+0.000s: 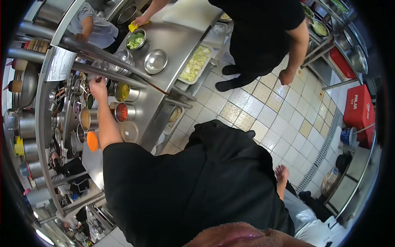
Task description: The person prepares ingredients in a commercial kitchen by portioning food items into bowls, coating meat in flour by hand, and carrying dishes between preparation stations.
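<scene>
My left hand (98, 89) reaches over the steel counter among the pots. Its fingers are closed around a small dark thing, perhaps a handle, mostly hidden by the hand. Close by stand a steel pot of yellow chopped food (122, 92) and another pot of red chopped food (121, 112). An orange round piece (92, 141) and a clear round lid (129, 131) lie nearer my left shoulder. Low at my side is my right hand (282, 173), fingers loosely curled and apart, holding nothing visible.
A co-worker in black (263, 37) stands ahead, one hand on a yellow cloth (133, 26). On the steel counter (175, 57) are an empty steel bowl (156, 61) and a bowl of greens (135, 40). Below sits a tray of cut cabbage (196, 64). A red cooler (359, 109) stands right.
</scene>
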Tool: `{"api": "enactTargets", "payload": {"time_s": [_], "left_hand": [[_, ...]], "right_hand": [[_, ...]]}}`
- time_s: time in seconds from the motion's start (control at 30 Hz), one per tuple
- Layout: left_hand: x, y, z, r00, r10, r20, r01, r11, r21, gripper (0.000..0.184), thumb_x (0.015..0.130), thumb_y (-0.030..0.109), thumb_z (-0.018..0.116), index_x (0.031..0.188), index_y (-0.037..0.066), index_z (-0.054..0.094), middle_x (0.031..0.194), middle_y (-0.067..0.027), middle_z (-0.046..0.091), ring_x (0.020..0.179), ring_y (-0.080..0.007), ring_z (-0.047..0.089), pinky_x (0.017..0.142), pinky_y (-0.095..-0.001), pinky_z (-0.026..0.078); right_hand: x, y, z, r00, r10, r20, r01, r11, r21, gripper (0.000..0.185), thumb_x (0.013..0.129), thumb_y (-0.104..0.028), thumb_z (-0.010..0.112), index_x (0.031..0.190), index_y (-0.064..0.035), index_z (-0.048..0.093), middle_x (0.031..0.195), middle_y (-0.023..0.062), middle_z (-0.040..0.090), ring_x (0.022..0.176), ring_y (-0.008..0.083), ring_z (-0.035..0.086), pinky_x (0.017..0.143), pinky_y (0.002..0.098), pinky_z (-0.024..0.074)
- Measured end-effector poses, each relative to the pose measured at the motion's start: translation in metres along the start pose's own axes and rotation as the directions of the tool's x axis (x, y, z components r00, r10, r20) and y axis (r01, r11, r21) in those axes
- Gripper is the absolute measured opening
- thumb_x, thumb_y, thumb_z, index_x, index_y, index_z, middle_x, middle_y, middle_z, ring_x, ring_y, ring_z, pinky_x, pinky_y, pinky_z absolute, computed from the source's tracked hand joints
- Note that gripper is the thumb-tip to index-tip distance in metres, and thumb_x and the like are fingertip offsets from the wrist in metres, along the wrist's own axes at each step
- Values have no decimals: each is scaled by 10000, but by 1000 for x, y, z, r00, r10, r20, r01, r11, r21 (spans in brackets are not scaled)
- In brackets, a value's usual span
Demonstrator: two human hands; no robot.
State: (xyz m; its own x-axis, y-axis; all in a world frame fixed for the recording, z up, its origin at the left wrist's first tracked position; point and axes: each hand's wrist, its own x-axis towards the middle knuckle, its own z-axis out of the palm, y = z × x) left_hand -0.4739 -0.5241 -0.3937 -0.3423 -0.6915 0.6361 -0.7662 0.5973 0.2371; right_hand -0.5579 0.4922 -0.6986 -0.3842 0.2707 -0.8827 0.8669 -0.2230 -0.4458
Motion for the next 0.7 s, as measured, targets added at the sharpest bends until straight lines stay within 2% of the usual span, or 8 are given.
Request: {"api": "enactTargets", "payload": {"time_s": [0.13,0.23,0.33,0.43,0.47,0.53,0.67,0.7], "left_hand": [[-80,51,-77,966,-185,-179,229,935,270,556,693,516,743,925,16,670,934,-199,639,867,-392,602,756,-468,476],[-144,66,-114,957,-148,-250,237,895,378,584,699,537,731,921,0,669,916,-197,646,840,-394,607,742,-485,473],[-209,140,-157,962,-268,-55,266,864,427,554,738,536,706,809,-13,669,784,-200,649,742,-390,608,694,-479,461],[-284,147,-150,987,-109,121,69,953,295,527,762,491,710,899,-16,659,836,-196,651,747,-394,599,703,-464,468],[-305,189,-159,953,-174,247,100,953,285,553,759,485,714,951,-29,644,897,-210,639,823,-399,590,747,-453,464],[-360,181,-125,973,-9,229,-51,966,254,506,761,434,724,934,-33,636,932,-225,627,856,-396,587,758,-449,460],[-430,276,-77,710,-308,633,179,949,261,467,681,357,778,891,-30,624,915,-227,616,846,-402,595,739,-487,456],[-437,313,-75,706,-185,684,27,972,235,478,656,356,791,891,-25,625,910,-223,622,844,-401,600,739,-492,455]], "right_hand": [[48,-49,-41,999,-46,15,47,997,-65,362,931,-299,484,1217,-77,483,1127,90,587,808,190,589,658,326,481],[67,-92,-53,999,-48,16,49,995,-89,318,928,-268,494,1177,-71,503,1094,97,593,820,204,600,644,330,494],[100,-118,-69,985,-136,110,134,991,19,216,925,-230,526,1071,-72,540,1013,94,600,820,215,618,597,313,500],[111,-160,-50,981,-184,67,189,979,-75,263,904,-199,486,1101,-43,565,1014,111,622,839,205,649,502,255,463],[124,-174,-48,981,-157,111,166,983,-83,241,894,-198,518,1100,-79,559,921,53,607,813,201,652,455,276,444],[121,-211,-27,984,-138,113,148,985,-84,272,889,-180,523,1138,-72,548,957,72,615,790,204,655,453,282,465],[149,-282,2,963,-152,220,169,984,-61,267,891,-173,550,1132,-57,549,1010,74,622,803,197,640,575,310,530],[147,-302,2,955,-170,242,191,979,-70,274,890,-178,559,1135,-57,548,1008,73,621,800,194,638,572,304,525]]}}
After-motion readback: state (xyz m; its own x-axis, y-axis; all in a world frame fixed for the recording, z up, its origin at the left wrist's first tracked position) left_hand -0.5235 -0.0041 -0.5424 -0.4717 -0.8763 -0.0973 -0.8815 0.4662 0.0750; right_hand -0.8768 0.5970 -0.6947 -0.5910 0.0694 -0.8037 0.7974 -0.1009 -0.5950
